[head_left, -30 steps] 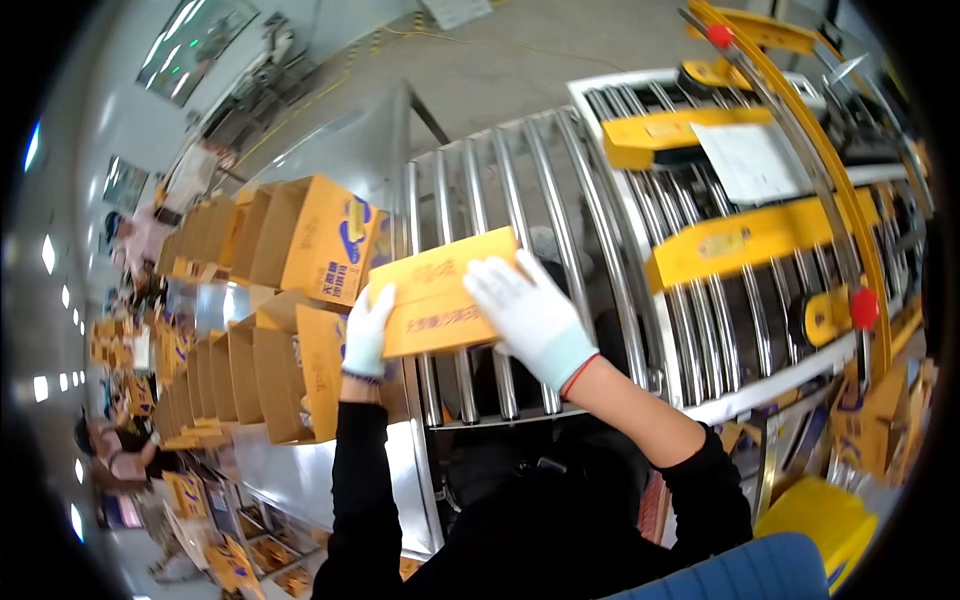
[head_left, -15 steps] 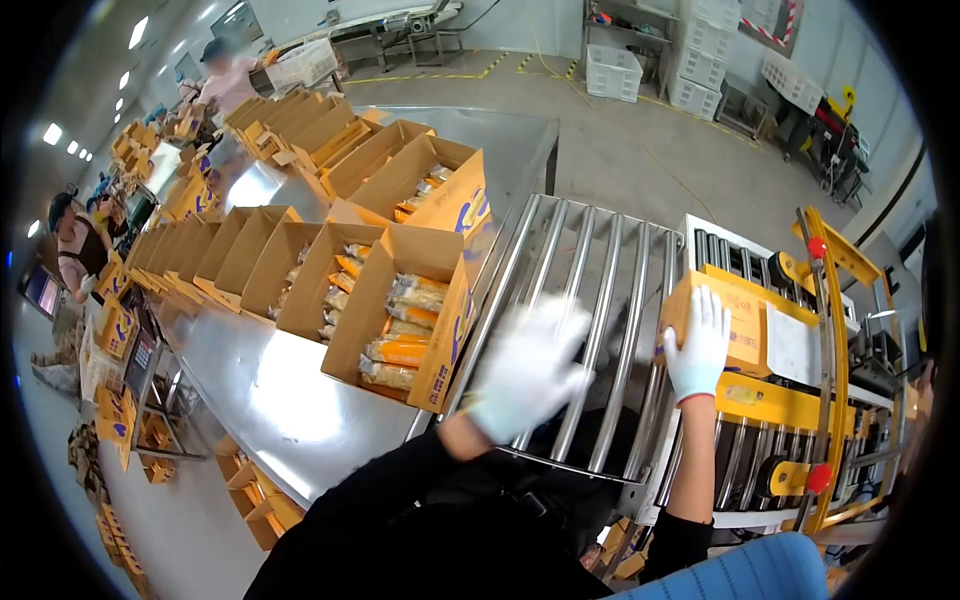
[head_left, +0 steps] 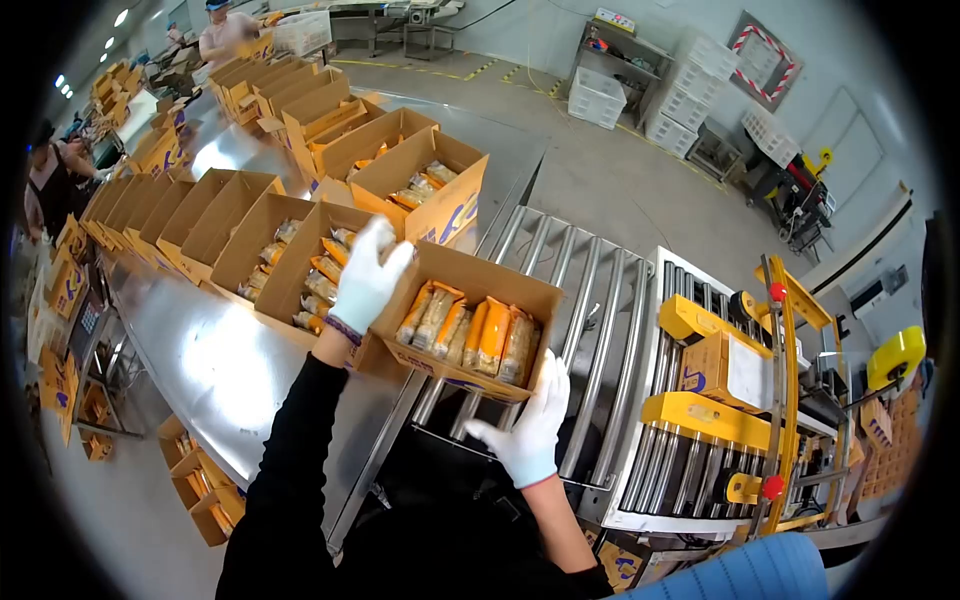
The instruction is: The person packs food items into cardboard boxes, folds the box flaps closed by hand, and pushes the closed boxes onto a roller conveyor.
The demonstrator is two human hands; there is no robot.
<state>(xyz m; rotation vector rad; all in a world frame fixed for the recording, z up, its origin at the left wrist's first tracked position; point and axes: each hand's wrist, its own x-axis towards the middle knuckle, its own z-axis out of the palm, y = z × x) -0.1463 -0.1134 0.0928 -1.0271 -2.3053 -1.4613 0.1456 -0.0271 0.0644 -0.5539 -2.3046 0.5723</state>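
An open cardboard carton [head_left: 468,376] packed with orange and clear food packets [head_left: 490,335] sits over the table edge and the near rollers. At its left end is my left hand [head_left: 368,280], white-gloved, fingers extended and thumb apart. My right hand [head_left: 530,425], also gloved, lies against the carton's right end with its fingers straight and its thumb spread below the front wall. Just left of my left hand stands another filled open carton [head_left: 318,275]. A closed carton [head_left: 705,365] rests between the yellow side guides of the machine on the right.
Two rows of open cartons line the metal table [head_left: 215,345]. The roller conveyor [head_left: 600,350] leads to the taping machine [head_left: 780,390] with its yellow frame. White crates [head_left: 690,95] are stacked at the back wall. Co-workers [head_left: 228,32] stand at the far left.
The filled carton has moved from the table's row towards the rollers and turned. My left hand has gone to its left end. My right hand has left the closed carton, now farther into the machine.
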